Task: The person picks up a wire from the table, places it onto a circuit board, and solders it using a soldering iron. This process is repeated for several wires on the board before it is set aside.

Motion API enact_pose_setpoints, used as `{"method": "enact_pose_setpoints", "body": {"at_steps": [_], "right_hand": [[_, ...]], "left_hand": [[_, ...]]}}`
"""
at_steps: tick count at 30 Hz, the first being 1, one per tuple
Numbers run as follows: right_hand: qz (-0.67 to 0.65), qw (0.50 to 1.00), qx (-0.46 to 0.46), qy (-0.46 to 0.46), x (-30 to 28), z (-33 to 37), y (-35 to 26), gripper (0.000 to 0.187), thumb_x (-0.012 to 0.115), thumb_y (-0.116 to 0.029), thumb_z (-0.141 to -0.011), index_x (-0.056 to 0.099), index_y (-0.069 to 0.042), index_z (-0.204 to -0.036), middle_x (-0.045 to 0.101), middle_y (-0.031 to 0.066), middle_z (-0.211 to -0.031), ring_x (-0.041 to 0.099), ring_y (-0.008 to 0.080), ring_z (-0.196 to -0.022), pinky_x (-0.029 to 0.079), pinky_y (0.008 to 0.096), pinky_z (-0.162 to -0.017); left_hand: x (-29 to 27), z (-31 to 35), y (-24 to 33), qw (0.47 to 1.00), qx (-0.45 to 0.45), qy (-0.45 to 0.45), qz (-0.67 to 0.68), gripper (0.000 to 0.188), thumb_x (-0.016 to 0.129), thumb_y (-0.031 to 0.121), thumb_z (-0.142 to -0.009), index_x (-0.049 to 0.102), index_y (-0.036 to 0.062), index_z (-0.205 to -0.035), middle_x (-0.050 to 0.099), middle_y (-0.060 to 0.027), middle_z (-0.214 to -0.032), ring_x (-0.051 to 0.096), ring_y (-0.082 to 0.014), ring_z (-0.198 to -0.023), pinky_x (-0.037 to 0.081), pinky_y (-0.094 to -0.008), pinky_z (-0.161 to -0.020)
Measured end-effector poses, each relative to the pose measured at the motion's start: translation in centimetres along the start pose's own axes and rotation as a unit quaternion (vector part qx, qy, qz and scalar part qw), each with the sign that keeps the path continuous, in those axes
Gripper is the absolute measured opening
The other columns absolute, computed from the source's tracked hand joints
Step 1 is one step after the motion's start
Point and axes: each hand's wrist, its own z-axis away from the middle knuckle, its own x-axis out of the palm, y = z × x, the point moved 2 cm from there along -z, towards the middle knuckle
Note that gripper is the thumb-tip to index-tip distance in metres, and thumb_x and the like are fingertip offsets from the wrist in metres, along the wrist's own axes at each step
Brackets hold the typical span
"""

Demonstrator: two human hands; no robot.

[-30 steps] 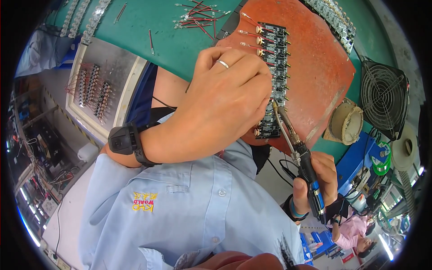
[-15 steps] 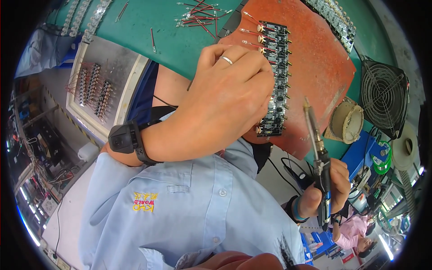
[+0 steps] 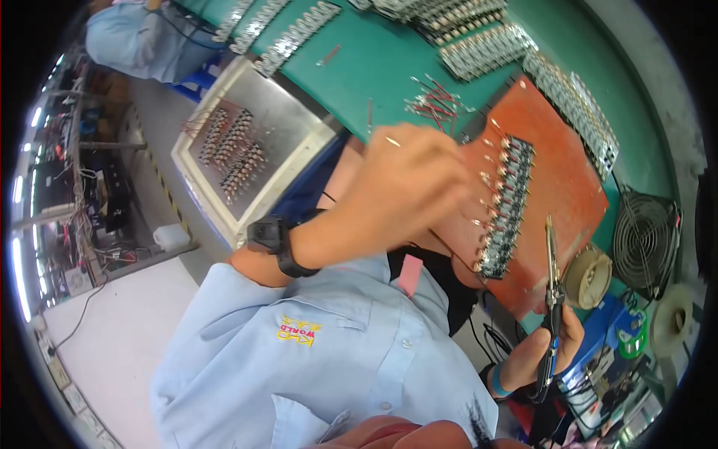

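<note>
My right hand [image 3: 526, 358] grips a soldering iron [image 3: 554, 299], its tip pointing up over the rust-red mat [image 3: 574, 176]. On that mat lies a black strip of joined circuit boards [image 3: 514, 198]. Small LEDs on red leads stick out along its left edge. My left hand [image 3: 411, 191] hangs in the air left of the strip, apart from it, fingers curled and smeared by motion. Its fingertips are hidden, so I cannot make out whether anything is between them. Beyond it, a loose pile of red-wired LEDs [image 3: 435, 103] rests on the green table [image 3: 359, 71].
A metal-topped tray [image 3: 288, 112] at the left carries several wired strips [image 3: 228, 142]. More board strips [image 3: 486, 52] are stacked at the far side. On the right stand a round tan pot [image 3: 587, 277], a black fan [image 3: 645, 243] and a blue box [image 3: 602, 325]. Another person's sleeve [image 3: 131, 37] shows at far left.
My left hand has lifted away from the board strip toward the left, uncovering more LEDs along its edge. The whole view has shifted and turned. My right hand still holds the soldering iron.
</note>
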Motion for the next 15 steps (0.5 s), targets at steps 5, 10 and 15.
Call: {"method": "enact_pose_setpoints", "body": {"at_steps": [5, 10, 15], "right_hand": [[0.012, 1.0, 0.017, -0.005, 0.6, -0.4, 0.4, 0.054, 0.065, -0.036, -0.086, 0.052, 0.008, -0.114, 0.06, 0.0158, -0.103, 0.059, 0.0201, -0.091, 0.044, 0.0298, -0.084], [0.016, 0.999, 0.03, 0.007, 1.4, -0.6, -0.3, 0.057, 0.065, -0.04, -0.086, 0.052, 0.007, -0.114, 0.061, 0.0166, -0.1, 0.06, 0.0204, -0.087, 0.046, 0.0301, -0.08], [-0.028, 0.999, 0.023, 0.023, 2.1, -0.6, -0.1, 0.058, 0.062, -0.042, -0.088, 0.049, 0.006, -0.118, 0.064, 0.0178, -0.094, 0.062, 0.0222, -0.081, 0.049, 0.0309, -0.073]], "left_hand": [[-2.9, 2.0, -5.4, 0.97, -0.161, 0.052, -0.173, 0.016, 0.069, 0.023, -0.079, 0.063, 0.0095, -0.085, 0.057, -0.0069, -0.094, 0.053, -0.0268, -0.09, 0.036, -0.0408, -0.078], [-2.8, 2.7, -7.0, 0.965, -0.15, 0.037, -0.21, 0.018, 0.07, 0.022, -0.079, 0.063, 0.0075, -0.086, 0.058, -0.0061, -0.088, 0.054, -0.0284, -0.085, 0.037, -0.042, -0.073], [-3.7, 1.1, -1.8, 0.958, -0.267, -0.011, 0.102, 0.014, 0.069, 0.01, -0.079, 0.062, 0.0051, -0.091, 0.058, -0.0065, -0.087, 0.056, -0.0276, -0.082, 0.044, -0.036, -0.071]]}}
